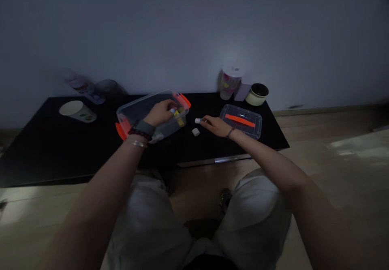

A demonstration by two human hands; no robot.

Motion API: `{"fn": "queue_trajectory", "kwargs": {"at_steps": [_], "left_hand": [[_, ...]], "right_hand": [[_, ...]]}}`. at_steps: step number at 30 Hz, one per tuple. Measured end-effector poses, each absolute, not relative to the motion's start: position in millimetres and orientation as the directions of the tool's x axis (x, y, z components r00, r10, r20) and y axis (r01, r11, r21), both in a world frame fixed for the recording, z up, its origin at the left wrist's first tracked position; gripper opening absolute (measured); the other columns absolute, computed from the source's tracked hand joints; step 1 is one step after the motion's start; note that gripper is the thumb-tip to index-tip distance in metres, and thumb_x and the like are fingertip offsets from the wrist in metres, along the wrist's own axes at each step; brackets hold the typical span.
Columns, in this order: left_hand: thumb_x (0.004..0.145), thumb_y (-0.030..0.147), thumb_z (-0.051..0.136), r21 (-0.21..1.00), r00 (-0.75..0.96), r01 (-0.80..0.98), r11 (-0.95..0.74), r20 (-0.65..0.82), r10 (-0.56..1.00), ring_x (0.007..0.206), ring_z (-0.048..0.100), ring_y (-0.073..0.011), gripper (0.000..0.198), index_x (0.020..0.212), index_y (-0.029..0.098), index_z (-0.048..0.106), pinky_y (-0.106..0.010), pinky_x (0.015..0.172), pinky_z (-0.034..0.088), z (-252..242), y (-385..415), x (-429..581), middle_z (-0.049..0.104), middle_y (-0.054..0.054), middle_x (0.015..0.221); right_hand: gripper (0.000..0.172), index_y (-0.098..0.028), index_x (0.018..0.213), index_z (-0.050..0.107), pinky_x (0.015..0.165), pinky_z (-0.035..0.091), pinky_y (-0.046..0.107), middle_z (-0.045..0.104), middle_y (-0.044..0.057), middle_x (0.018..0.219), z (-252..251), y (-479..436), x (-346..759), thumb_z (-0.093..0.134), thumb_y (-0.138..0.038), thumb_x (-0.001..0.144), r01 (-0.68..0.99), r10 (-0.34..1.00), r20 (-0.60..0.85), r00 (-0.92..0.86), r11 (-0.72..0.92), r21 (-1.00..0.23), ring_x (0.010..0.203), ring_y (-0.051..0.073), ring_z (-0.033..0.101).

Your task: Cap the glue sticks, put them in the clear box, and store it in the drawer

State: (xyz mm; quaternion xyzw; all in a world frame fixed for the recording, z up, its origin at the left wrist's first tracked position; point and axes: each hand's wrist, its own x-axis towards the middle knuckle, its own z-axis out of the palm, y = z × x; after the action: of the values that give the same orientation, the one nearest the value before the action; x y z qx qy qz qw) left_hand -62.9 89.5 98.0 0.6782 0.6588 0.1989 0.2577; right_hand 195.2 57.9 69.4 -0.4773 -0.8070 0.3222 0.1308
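My left hand [162, 112] reaches inside a transparent plastic box [139, 107] with orange latches. Its fingers are curled at a small whitish item [172, 110], too blurred to name. Beside them in the box lies a yellow item [180, 119]. My right hand [215, 125] is over the black table, to the right of the box, and pinches a small white cylinder [198, 121] with a teal band. Just below that cylinder, a short white piece [195, 132] rests on the tabletop. The box's transparent lid [243, 130], with an orange handle, lies flat under and behind my right wrist.
Along the wall stand a lidded plastic cup [230, 84], a lilac block [242, 90] and a pale green pot [257, 95]. A paper cup [77, 112] is at the left of the black table [73, 148]. Behind it are a blurred bottle [83, 86] and a dark round object [108, 88].
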Motion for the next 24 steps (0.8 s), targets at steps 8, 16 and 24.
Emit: {"fn": "queue_trajectory", "kwargs": {"at_steps": [8, 16, 24], "left_hand": [[0.092, 0.015, 0.047, 0.218, 0.376, 0.856, -0.469, 0.361, 0.854, 0.132, 0.049, -0.0331, 0.027, 0.106, 0.018, 0.07, -0.052, 0.108, 0.037, 83, 16, -20, 0.06, -0.015, 0.136], [0.092, 0.007, 0.043, 0.063, 0.618, 0.774, -0.629, 0.14, 0.774, 0.129, 0.051, -0.03, 0.042, 0.127, 0.017, 0.064, -0.045, 0.103, 0.041, 46, 21, -6, 0.063, -0.014, 0.132], [0.092, 0.011, 0.05, 0.094, 0.624, 0.78, -0.619, -0.038, 0.78, 0.121, 0.056, -0.0274, 0.033, 0.121, 0.018, 0.065, -0.041, 0.099, 0.043, 20, 31, -9, 0.066, -0.013, 0.125]], "right_hand": [[0.027, -0.014, 0.119, 0.062, 0.082, 0.042, 0.028, 0.066, 0.012, 0.113, 64, 67, 209, 0.052, -0.031, 0.1, 0.85, 0.87, -0.08, -0.487, 0.45, -0.273, 0.1, 0.02, 0.061], [0.043, -0.013, 0.139, 0.052, 0.096, 0.043, 0.039, 0.058, 0.017, 0.134, 51, 69, 208, 0.05, -0.024, 0.098, 0.849, 0.845, -0.08, -0.528, 0.525, -0.061, 0.122, 0.03, 0.049], [0.048, -0.01, 0.142, 0.049, 0.1, 0.043, 0.041, 0.058, 0.021, 0.134, 31, 77, 200, 0.054, -0.022, 0.096, 0.86, 0.845, -0.182, -0.502, 0.51, -0.005, 0.125, 0.031, 0.05]]}}
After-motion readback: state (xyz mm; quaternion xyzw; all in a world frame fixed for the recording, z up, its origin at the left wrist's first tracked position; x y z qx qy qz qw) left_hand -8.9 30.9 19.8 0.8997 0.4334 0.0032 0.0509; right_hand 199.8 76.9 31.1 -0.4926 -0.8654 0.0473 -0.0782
